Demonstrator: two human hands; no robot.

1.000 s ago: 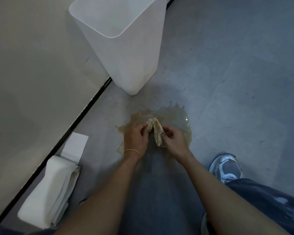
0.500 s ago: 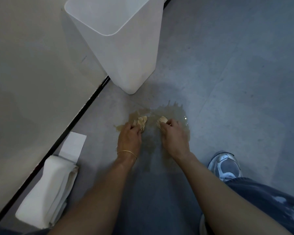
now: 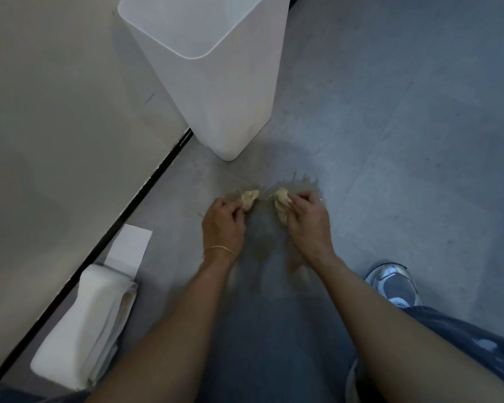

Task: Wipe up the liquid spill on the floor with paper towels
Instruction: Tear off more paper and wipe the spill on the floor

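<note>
Tan sodden paper, limp, likely tear-prone: left hand grip curled round one wad, right hand pinching the other wad on the spill; bunch whole, don't tug.

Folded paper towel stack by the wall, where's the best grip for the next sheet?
Probably the flat sheet poking out past the stack's far end. Come from the open floor on its right: the wall runs close along the left, and the sheet's right edge lies free to pinch.
</note>
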